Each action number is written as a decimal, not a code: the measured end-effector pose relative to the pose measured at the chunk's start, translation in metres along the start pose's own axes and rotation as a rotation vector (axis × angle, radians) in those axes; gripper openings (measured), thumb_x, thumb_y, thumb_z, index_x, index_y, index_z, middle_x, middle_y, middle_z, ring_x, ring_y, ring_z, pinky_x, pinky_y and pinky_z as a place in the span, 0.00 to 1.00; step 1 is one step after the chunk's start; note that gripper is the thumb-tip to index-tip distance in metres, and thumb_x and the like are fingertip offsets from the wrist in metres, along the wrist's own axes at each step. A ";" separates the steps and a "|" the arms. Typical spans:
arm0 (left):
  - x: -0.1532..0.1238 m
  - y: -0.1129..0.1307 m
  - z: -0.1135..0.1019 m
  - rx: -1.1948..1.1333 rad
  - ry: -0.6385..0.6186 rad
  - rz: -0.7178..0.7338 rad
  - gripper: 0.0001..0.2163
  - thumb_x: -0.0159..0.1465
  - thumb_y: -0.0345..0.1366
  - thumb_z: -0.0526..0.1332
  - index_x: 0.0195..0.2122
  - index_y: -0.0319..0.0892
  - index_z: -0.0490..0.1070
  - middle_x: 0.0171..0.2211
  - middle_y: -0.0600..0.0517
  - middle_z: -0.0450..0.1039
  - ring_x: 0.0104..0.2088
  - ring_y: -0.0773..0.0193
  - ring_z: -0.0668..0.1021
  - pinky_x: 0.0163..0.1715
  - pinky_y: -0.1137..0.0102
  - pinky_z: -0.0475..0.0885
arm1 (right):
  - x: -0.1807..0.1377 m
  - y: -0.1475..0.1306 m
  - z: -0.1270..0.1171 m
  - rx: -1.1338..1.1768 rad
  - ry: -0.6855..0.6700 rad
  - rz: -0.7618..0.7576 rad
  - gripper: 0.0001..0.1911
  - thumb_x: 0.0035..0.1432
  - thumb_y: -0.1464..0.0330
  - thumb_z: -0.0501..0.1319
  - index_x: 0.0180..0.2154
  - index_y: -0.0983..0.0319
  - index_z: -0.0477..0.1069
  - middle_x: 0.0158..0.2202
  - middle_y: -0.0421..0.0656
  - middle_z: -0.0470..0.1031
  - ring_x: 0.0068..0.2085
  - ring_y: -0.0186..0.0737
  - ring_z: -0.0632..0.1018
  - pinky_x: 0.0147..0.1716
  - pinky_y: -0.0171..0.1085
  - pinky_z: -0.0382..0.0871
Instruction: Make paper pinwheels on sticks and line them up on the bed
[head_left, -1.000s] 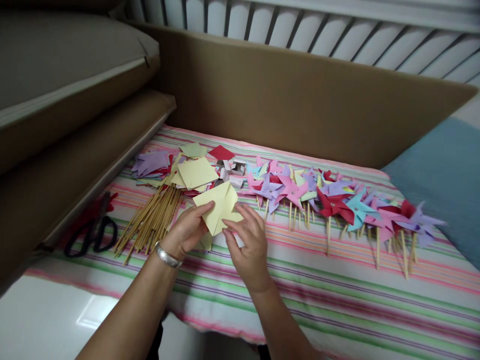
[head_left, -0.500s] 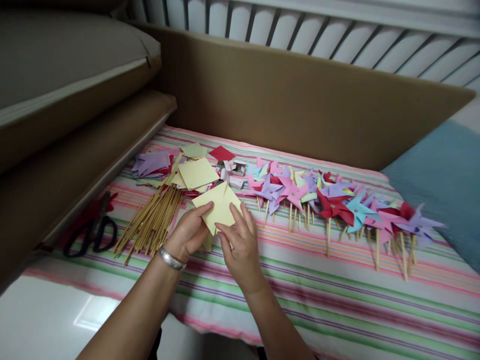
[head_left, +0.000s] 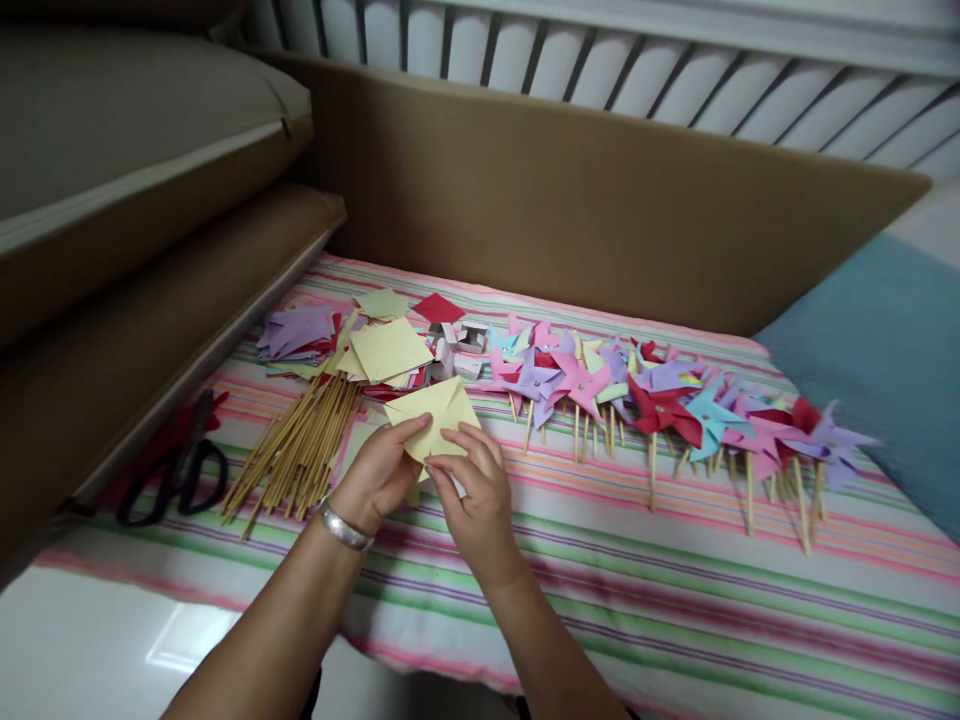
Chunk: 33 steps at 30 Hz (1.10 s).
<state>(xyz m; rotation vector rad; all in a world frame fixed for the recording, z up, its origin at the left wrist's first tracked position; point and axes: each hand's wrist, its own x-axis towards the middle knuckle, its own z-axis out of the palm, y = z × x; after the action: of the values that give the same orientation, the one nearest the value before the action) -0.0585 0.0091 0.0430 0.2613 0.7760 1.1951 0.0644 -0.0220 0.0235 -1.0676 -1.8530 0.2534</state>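
Note:
Both my hands hold a pale yellow paper square (head_left: 437, 412) just above the striped cloth (head_left: 600, 560). My left hand (head_left: 379, 472), with a silver bracelet at the wrist, pinches the paper's lower left edge. My right hand (head_left: 474, 492) has its fingers closed on the near edge, bending a corner inward. Just behind the paper lies a stack of yellow, red and purple paper squares (head_left: 379, 345). A bundle of wooden sticks (head_left: 300, 445) lies to the left of my left hand.
A long row of finished paper pinwheels (head_left: 660, 405) on sticks stretches to the right. Black-handled scissors (head_left: 176, 465) lie at the far left. A brown cardboard wall (head_left: 600, 200) stands behind, brown cushions (head_left: 112, 250) at left, and a blue cushion (head_left: 885, 350) at right.
My right hand has drawn in from the paper's right side to its near edge, and its fingers have closed on it. The yellow paper now sits lower and more folded between both hands.

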 end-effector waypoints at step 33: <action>-0.013 -0.007 0.009 0.633 -0.054 0.158 0.19 0.45 0.35 0.69 0.39 0.35 0.74 0.36 0.46 0.77 0.31 0.62 0.76 0.31 0.71 0.69 | 0.008 0.016 -0.006 0.164 0.011 0.614 0.03 0.49 0.68 0.60 0.25 0.59 0.69 0.28 0.39 0.72 0.35 0.41 0.72 0.36 0.37 0.65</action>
<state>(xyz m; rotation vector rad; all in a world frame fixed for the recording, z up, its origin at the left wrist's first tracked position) -0.0490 -0.0036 0.0511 0.8848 1.0885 1.0550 0.0768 -0.0073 0.0226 -1.4923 -1.4207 0.7394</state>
